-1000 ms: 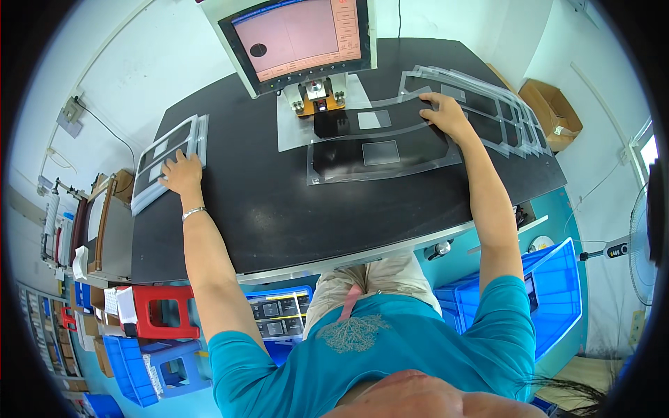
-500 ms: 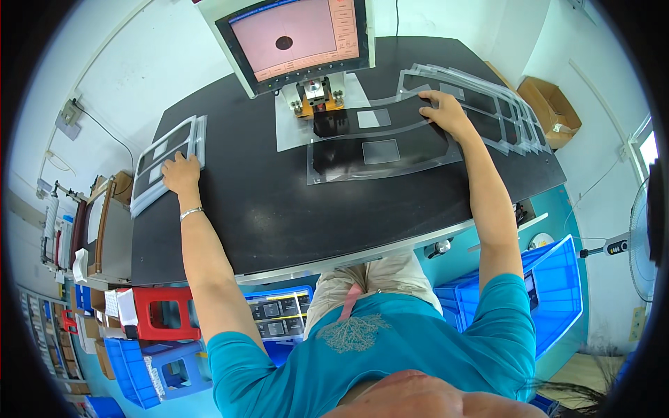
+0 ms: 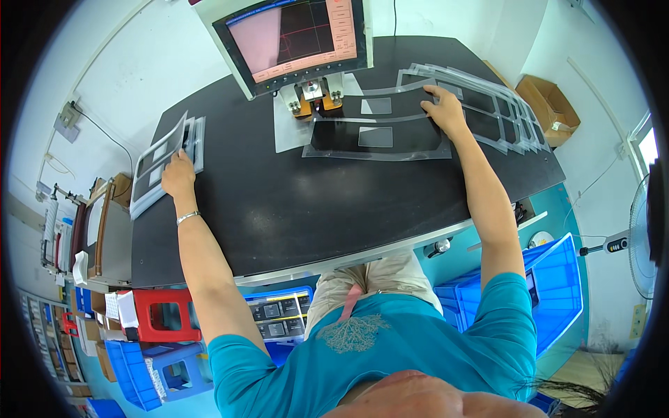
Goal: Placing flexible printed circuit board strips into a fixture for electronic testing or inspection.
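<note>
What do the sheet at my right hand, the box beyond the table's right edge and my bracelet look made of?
Sheet: probably plastic film, glossy, with see-through borders.
Box: likely cardboard; matte brown, with folded flaps.
Bracelet: perhaps metal; silvery, shiny.

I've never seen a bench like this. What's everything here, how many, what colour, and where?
Windowed sheet: 1, black with clear borders, right of centre
Left stack: 1, dark and clear sheets, worktop's left
Right stack: 1, dark and clear sheets, fanned, worktop's right
Worktop: 1, black, centre
Monitor: 1, pale housing, top centre
Cardboard box: 1, brown, far right
Blue bin: at least 1, lower right
Fan: 1, grey and black, right edge
Red stool: 1, lower left
Blue crate: 1, lower left
Shelving: contents too small to count, far lower left
Left hand: 1, pinching a sheet on the left stack
Right hand: 1, gripping the windowed sheet's edge
Sleeves: 2, turquoise, bottom
</note>
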Tool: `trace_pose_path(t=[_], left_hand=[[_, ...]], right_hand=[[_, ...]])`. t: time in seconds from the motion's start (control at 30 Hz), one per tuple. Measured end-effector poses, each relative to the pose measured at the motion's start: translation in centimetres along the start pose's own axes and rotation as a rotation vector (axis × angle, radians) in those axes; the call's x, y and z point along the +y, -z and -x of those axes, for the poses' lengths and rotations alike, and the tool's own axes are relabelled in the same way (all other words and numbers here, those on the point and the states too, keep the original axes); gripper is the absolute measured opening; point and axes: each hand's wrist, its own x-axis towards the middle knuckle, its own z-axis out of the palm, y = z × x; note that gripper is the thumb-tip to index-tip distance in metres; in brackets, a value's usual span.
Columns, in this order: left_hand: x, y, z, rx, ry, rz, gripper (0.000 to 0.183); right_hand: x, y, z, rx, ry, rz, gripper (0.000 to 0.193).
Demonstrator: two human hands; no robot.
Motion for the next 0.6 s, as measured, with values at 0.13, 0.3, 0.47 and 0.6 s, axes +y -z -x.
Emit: trace_pose_path(t=[0.13,0.3,0.47,0.6], left_hand=[[-0.3,0.3,0.0,0.041,0.018,0.023,0.047],[-1.3,0.8,0.6,0.149,0.052,0.167,0.035],[1.5,3.8,1.2,0.311,-0.07,0.273,0.021],[8.2,6.7,4.6,0.289,-0.499,0.284,0.021]], right_hand=[[-0.2,0.1,0.0,0.004,-0.01,0.028,0.049],[-0.4,0.2,0.2,0.009,-0.019,0.017,0.048],[-0.3,0.1,0.2,0.017,-0.021,-0.004,0.048],[-0.4,0.3,0.2,-0.016,-0.044,-0.096,0.05]])
